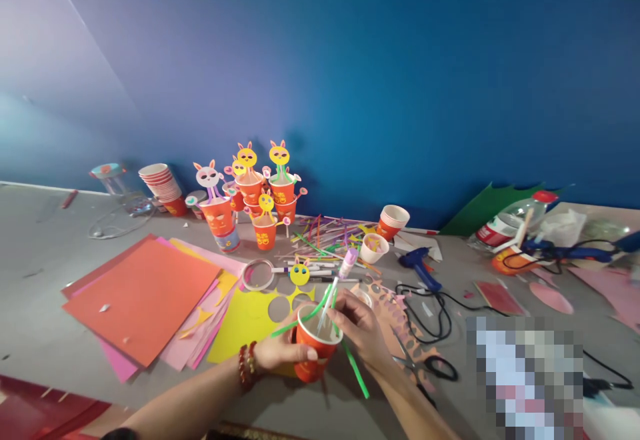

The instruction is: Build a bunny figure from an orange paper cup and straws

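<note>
My left hand (280,353) is wrapped round a red paper cup (313,367) with a white inside, tilted so its mouth shows. Over the cup's mouth, my right hand (357,320) pinches a slim white marker (329,303) with a purple end, its lower part reaching into the cup. Green straws (285,328) stick out on the left and above the rim, and another green straw (356,370) slants down at the right. Just beyond the cup lie a yellow rabbit face (300,273) and yellow paper (240,327) with round holes cut out.
Finished cup figures (264,232) with rabbit heads stand at the back. Coloured paper sheets (145,300) lie left, near stacked cups (163,187). Loose straws (325,237) are scattered behind. On the right are a blue glue gun (420,267), its black cord, scissors (415,362) and a bottle (510,220).
</note>
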Motion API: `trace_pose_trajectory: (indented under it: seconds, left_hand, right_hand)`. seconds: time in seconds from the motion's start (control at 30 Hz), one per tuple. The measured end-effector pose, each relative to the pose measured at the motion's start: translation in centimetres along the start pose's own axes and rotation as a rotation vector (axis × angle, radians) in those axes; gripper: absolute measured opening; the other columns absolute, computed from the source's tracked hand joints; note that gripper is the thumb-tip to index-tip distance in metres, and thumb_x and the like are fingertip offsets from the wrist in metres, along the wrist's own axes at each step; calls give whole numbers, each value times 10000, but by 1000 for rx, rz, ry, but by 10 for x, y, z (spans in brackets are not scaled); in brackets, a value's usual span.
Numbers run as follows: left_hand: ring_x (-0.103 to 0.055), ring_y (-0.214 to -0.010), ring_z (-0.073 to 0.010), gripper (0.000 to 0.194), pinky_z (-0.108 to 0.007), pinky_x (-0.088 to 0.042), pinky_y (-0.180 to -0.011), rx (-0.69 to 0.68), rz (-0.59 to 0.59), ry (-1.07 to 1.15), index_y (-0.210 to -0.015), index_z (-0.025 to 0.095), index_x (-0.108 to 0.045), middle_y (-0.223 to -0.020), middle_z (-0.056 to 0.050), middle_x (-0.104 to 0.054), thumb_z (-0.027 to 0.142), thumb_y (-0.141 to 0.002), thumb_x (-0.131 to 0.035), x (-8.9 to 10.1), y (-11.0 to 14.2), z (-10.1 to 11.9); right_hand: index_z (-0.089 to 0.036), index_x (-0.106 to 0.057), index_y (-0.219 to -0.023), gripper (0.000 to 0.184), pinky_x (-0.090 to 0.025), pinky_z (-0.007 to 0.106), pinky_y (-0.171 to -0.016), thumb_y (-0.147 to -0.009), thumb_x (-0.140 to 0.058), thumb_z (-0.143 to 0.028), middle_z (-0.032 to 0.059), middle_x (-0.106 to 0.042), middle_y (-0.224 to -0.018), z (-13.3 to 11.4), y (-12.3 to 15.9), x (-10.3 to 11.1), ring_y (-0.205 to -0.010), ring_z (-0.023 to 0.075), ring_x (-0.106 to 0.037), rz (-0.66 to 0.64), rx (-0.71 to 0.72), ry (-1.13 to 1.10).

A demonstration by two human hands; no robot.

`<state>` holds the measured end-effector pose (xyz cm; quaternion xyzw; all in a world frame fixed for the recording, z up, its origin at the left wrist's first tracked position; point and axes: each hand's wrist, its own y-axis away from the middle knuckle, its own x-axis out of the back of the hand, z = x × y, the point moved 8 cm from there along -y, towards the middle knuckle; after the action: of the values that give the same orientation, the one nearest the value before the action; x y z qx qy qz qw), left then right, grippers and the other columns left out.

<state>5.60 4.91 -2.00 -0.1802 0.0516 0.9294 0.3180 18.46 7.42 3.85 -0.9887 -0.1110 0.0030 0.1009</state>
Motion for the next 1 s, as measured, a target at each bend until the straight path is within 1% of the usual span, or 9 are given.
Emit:
trace_pose_trajectory:
  seconds: [0.13, 0.23, 0.43, 0.57, 0.67, 0.77, 0.9, 1.0]
  left_hand:
    - [-605, -1018, -260, 737, -410, -449, -939, -3, -6, 6, -1275, 194, -546, -1109, -94, -642, 493, -682, -864, 0, 0, -3]
    - [-605, -1033, -265, 735, -408, -445, -946, -38, 14, 8, -1271, 186, -550, -1112, -100, -651, 472, -677, -873, 3, 0, -7]
    - [-618, -1028, -263, 721, -412, -455, -939, -56, 13, 11, -1273, 195, -545, -1106, -96, -667, 430, -680, -882, 7, 2, -13]
    - [-618, -1013, -258, 689, -400, -462, -918, -61, 3, 38, -1250, 179, -555, -1097, -106, -665, 432, -693, -871, 5, 1, -8]
    - [-624, -956, -244, 703, -370, -480, -855, -54, -4, 69, -1235, 174, -552, -1067, -98, -658, 454, -677, -875, 2, 0, -4]
    - [-635, -907, -228, 702, -355, -490, -825, -36, 26, 82, -1215, 176, -562, -1046, -90, -662, 470, -663, -881, 4, 1, -1]
    - [-670, -912, -252, 647, -375, -518, -825, -18, 40, 97, -1164, 149, -608, -1056, -124, -692, 515, -689, -852, 7, 2, 3]
    - [-686, -920, -256, 626, -380, -534, -841, -53, 55, 99, -1169, 143, -622, -1068, -136, -709, 518, -715, -835, 11, 2, 8]
  right_hand:
    - [-206, -566, -678, 296, -429, 260, -601, -870, -689, -394, -6, -498, -728, -1, 0, 0, -665, 160, -485, 14, 9, 19]
    - [-204, -575, -690, 277, -425, 258, -599, -876, -689, -374, -2, -507, -737, 0, 0, 1, -670, 159, -488, 23, 13, 31]
    - [-205, -598, -736, 263, -427, 253, -592, -871, -698, -408, -6, -515, -742, 5, 0, 1, -665, 155, -490, 22, -16, 8]
    - [-203, -614, -785, 250, -415, 244, -581, -902, -661, -419, -9, -513, -746, 7, 1, 1, -660, 147, -483, -17, -34, -41]
    - [-203, -635, -837, 217, -439, 251, -640, -930, -634, -400, 4, -548, -794, 8, 2, 4, -714, 156, -513, -33, -29, -47]
    - [-214, -670, -895, 192, -468, 262, -713, -943, -623, -393, 20, -589, -854, 10, 3, 9, -798, 177, -556, -20, -11, -45]
    - [-242, -700, -963, 151, -494, 259, -729, -946, -634, -377, 34, -614, -926, 15, 6, 11, -835, 183, -587, -36, -22, -74]
    - [-268, -703, -1029, 142, -516, 259, -732, -940, -655, -368, 42, -612, -993, 17, 9, 8, -831, 175, -599, -73, -26, -116]
